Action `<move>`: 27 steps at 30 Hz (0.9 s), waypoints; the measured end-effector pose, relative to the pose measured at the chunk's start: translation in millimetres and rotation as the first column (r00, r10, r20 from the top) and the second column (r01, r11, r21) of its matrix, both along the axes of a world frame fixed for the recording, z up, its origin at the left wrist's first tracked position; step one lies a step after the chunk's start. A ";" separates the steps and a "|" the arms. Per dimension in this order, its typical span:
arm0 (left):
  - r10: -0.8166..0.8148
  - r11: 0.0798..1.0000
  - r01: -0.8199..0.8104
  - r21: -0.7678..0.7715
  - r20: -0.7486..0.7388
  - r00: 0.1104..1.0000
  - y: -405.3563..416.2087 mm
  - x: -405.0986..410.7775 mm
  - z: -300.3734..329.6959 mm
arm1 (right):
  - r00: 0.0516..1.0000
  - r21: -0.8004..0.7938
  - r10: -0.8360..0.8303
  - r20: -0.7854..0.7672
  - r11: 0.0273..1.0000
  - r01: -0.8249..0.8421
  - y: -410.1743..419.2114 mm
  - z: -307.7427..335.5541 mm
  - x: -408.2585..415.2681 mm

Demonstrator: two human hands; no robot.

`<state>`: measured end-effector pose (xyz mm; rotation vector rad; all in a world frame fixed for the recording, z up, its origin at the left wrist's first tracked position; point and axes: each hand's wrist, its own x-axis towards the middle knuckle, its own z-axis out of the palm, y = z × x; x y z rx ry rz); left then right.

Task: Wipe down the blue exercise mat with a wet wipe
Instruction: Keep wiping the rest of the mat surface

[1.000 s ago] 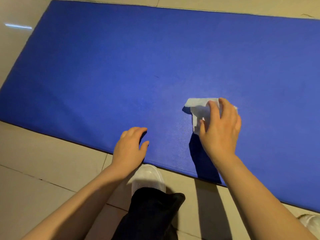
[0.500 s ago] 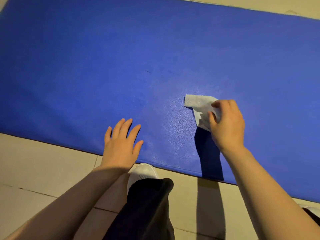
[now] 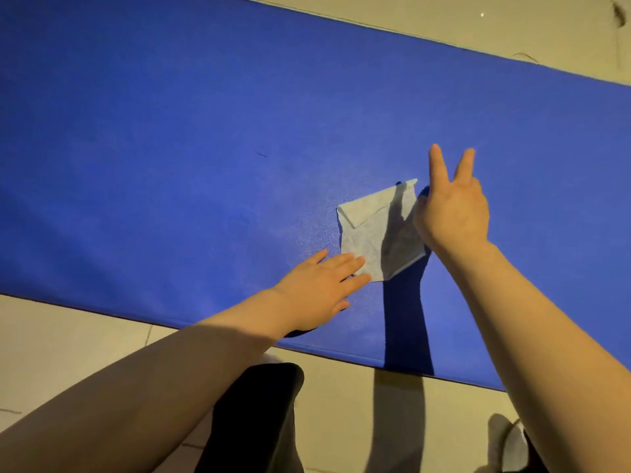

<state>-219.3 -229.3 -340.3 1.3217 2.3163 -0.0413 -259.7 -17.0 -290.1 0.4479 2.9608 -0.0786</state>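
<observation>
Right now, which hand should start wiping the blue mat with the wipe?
Probably the left hand: its straight fingers already rest flat on the wet wipe on the blue mat. The right hand only meets its far edge, two fingers lifted.

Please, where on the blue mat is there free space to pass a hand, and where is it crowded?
The blue exercise mat is bare left of the white wet wipe, up to its far edge, and right of the right hand. It is crowded in the middle near the front edge: the left hand touches the wipe's near corner, the right its right edge.
</observation>
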 end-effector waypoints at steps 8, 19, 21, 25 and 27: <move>-0.025 0.979 0.030 0.203 -0.026 0.999 -55.3 26.1 -6.0 | 0.963 -0.230 0.159 -0.216 0.951 -0.208 -49.5 -64.8 66.7; 0.822 0.542 -0.827 -0.149 -0.110 0.558 -178.1 40.3 -5.2 | 0.946 -0.045 0.224 -0.235 0.970 -0.241 -63.6 -84.7 12.2; 0.817 0.546 -0.808 -0.220 -0.072 0.572 -182.8 43.3 -9.1 | 0.952 -0.166 0.202 -0.230 0.956 -0.243 -75.3 -93.2 17.0; 0.852 0.512 -0.816 -0.268 0.038 0.522 -180.0 34.2 -10.7 | 0.984 -0.236 0.090 -0.152 0.964 -0.125 -128.0 -101.1 35.3; 0.869 0.483 -0.825 -0.294 0.049 0.492 -179.7 32.7 -9.7 | 0.935 -0.233 0.308 -0.178 0.910 -0.344 -178.8 -100.7 52.2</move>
